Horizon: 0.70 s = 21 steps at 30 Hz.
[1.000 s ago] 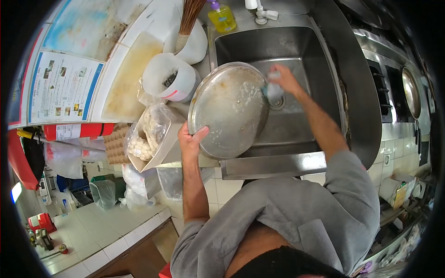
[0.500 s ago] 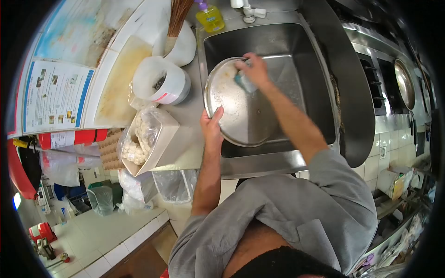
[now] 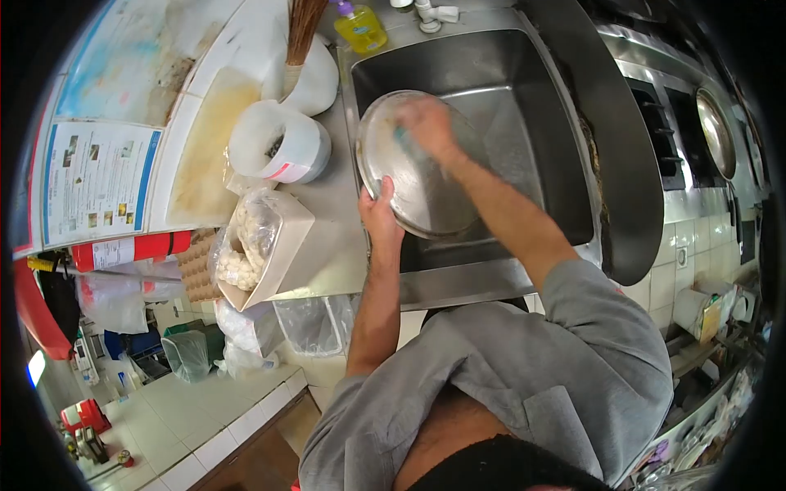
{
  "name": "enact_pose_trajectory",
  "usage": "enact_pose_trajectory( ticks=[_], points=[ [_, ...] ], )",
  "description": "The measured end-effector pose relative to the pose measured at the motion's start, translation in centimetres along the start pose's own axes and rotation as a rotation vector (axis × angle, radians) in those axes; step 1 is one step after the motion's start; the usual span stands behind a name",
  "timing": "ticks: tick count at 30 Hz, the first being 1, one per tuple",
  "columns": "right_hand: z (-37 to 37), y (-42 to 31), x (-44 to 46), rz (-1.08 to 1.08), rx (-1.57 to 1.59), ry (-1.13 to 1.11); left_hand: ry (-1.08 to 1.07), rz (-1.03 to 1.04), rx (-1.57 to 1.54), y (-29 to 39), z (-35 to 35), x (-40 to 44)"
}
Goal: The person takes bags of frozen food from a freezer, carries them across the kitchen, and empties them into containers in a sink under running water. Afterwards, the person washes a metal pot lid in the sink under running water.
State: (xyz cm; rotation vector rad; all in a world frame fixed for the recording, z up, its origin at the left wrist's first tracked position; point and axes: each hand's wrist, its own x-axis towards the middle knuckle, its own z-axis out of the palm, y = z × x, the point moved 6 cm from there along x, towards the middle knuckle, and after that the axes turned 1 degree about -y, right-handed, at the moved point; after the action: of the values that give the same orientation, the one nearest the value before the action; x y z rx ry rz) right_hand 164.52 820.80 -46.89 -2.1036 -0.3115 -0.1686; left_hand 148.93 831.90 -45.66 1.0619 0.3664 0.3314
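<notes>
A shallow round metal tray (image 3: 438,200) is tilted over the left part of the steel sink (image 3: 532,221), with pale smears near its upper left. My left hand (image 3: 381,214) grips its lower left rim, thumb on top and fingers hidden underneath. On the tray's upper face is my right hand (image 3: 427,127), blurred by motion and closed around a sponge. Only a bluish-green bit of the sponge (image 3: 400,132) shows beside the fingers.
A white faucet (image 3: 432,16) and a yellow soap bottle (image 3: 360,29) stand behind the sink. To the left are a white tub (image 3: 262,143), a straw brush (image 3: 301,41) and a bin (image 3: 286,245) with bagged cauliflower-like pieces. A stove (image 3: 663,139) lies to the right.
My right hand has moved left across the tray with the sponge. The tray and my left hand have shifted slightly, and the tray's tilt has changed.
</notes>
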Motion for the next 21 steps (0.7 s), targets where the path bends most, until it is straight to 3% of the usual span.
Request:
enact_pose_trajectory(
  ticks=[1, 2, 3, 5, 7, 9, 11, 12, 14, 18, 20, 21],
  points=[
    [0.7, -3.5, -2.5, -0.166, -0.097, -0.076, 0.009, -0.025, -0.040, 0.0, 0.0, 0.6],
    [-0.1, -6.6, -5.7, -0.379, 0.029, -0.072, 0.018, -0.044, -0.081, 0.3, -0.2, 1.2],
    [-2.1, -9.0, -9.2, -0.469, 0.019, -0.002, -0.025, -0.038, -0.169, 0.7, -0.8, 1.6],
    [-2.9, -7.3, -11.8, -0.578, -0.052, -0.083, 0.007, 0.025, -0.195, 2.8, -0.3, 1.4],
    [-0.5, 2.1, -9.2, -0.150, -0.308, -0.287, 0.065, 0.042, -0.193, 3.5, -1.0, 0.8],
    [-2.9, 9.3, -8.4, 0.190, 0.141, 0.083, 0.098, 0.018, -0.171, 2.6, -1.6, 0.4],
    [-1.5, 13.5, -8.3, 0.734, 0.684, 0.111, 0.111, 0.018, -0.129, 1.6, -1.2, 0.8],
    [-1.5, 14.4, -8.1, 0.726, 0.685, 0.100, 0.119, 0.029, -0.133, 1.3, -1.3, 0.7],
    [-0.4, 17.8, -8.6, 0.863, 0.725, -0.151, 0.087, 0.038, -0.014, 0.8, -1.4, 0.6],
    [-2.7, 17.2, -4.2, 0.716, 0.510, -0.315, 0.096, -0.027, 0.068, -1.0, -3.3, -0.2],
    [-4.2, 9.3, -1.3, 0.717, 0.827, 0.078, 0.104, -0.028, 0.071, -2.0, -3.8, -0.6],
    [-3.9, 5.7, 1.0, 0.578, 0.708, 0.112, 0.077, -0.062, 0.083, -3.4, -4.3, -0.6]
  ],
)
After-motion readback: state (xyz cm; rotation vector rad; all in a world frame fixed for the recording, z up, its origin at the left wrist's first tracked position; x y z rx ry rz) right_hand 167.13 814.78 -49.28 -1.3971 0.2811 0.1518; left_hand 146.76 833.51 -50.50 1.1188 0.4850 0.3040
